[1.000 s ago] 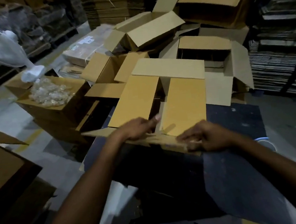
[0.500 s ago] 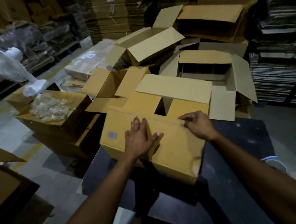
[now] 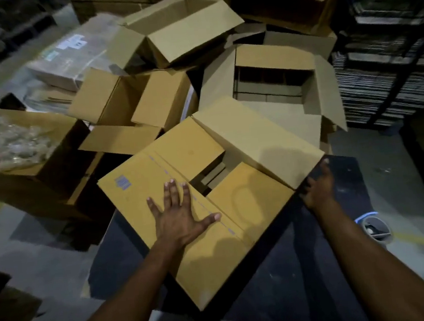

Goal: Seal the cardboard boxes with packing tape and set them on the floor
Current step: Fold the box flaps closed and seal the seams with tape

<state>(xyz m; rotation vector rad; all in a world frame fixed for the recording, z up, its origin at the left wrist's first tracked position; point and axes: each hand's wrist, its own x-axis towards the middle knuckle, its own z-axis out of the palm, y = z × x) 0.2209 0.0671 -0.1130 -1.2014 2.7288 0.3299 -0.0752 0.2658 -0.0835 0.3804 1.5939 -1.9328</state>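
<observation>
Two hands on the cardboard box (image 3: 215, 251) — left hand (image 3: 179, 216) fingers spread flat, right hand (image 3: 318, 188) fingers' state unclear.

A brown cardboard box with open flaps (image 3: 212, 228) lies on the dark flat desk (image 3: 308, 267), overhanging its far left corner. Behind it, open brown cardboard cartons (image 3: 171, 31) crowd together. A white tape roll (image 3: 375, 227) sits beyond the desk's right edge.

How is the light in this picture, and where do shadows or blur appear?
Head view: dim warehouse light; the cardboard box is brightest, with soft shadows on its flaps; the right hand sinks into dark against the black table; edges bend from the wide lens.
</observation>
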